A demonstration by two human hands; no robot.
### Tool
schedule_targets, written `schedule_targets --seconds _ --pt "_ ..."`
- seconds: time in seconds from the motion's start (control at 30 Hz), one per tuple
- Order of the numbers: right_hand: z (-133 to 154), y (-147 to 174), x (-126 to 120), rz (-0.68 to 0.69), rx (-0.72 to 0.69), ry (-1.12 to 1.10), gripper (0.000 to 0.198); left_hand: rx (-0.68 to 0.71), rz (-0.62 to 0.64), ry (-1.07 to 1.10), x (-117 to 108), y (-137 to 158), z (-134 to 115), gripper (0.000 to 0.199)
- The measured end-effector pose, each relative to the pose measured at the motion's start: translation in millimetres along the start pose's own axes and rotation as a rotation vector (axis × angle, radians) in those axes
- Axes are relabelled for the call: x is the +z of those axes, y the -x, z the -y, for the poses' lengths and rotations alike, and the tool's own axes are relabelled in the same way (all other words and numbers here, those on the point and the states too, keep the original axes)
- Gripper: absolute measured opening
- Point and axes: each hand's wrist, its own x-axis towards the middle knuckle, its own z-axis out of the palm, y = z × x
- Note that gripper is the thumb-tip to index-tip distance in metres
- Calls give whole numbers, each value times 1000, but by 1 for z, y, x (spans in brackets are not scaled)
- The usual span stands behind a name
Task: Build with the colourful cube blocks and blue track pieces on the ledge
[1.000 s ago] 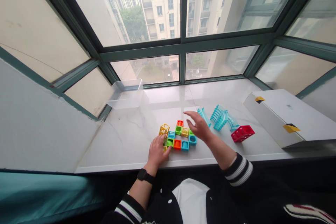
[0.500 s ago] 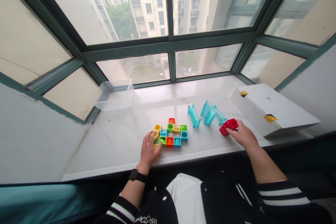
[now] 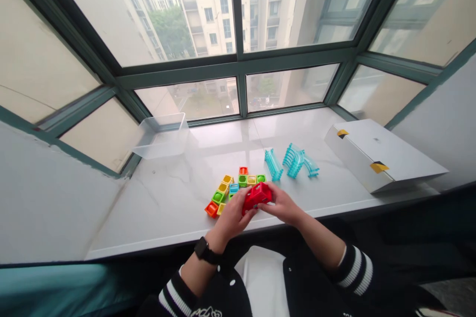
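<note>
Both my hands grip a red plastic toy piece [image 3: 260,192] over the front of the sill. My left hand [image 3: 233,212] closes on its left end, and my right hand [image 3: 281,204] pinches its right end. Beneath and behind the hands lie several coloured square blocks: a yellow block [image 3: 227,180], a green block [image 3: 218,197], an orange block [image 3: 211,209] and a blue block [image 3: 234,188] among them. Part of this group is hidden by my hands. Translucent blue track pieces [image 3: 293,160] lie to the right, apart from the blocks.
A clear plastic bin [image 3: 163,136] stands at the back left of the white sill [image 3: 167,208]. At the right sits a white box [image 3: 383,156] with yellow-and-black tabs. Green-framed windows [image 3: 238,67] close off the back and sides.
My right hand has carried the red piece leftward from beside the blue tracks to the middle. My left hand has moved off the left blocks, rightward, and now holds the piece too.
</note>
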Motion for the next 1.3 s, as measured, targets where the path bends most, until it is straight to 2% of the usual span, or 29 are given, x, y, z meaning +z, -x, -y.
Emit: schedule_targets --seconds 0.07,0.13,0.23,0.37,0.5,0.6,0.7,0.87,1.0,1.1,1.2,1.3 --pt "-7 -15 20 -79 -24 9 46 -75 -56 15 0 0 6 54" --pt "-19 -29 28 -169 -26 93 39 -167 -176 -35 -6 4 22 50" --pt "-42 -48 31 -170 -23 286 38 -274 -281 -149 -19 8 48 50" --pt "-70 -66 33 -123 -99 528 50 -352 -258 -326 -28 -2 62 49" --pt "-84 -66 33 -137 -150 573 62 -308 -214 -430 -23 -23 62 52" --pt "-87 -58 29 -144 -168 584 60 -259 -181 -394 -18 -32 64 60" --pt "-87 -47 24 -150 -168 617 58 -253 -203 -312 -19 -30 69 64" --pt "-81 -43 30 -154 -216 650 55 -380 -264 -237 -24 -14 77 42" --pt "-68 -60 50 -76 -321 627 59 -295 -212 -261 -20 -12 73 27" --pt "-64 -75 66 -37 -307 665 56 -250 -191 -276 -20 -11 70 25" --pt "-67 -84 73 -43 -265 713 42 -253 -255 -253 -30 -6 77 29" --pt "-68 -87 74 -64 -235 742 35 -316 -365 -301 -45 -5 98 35"
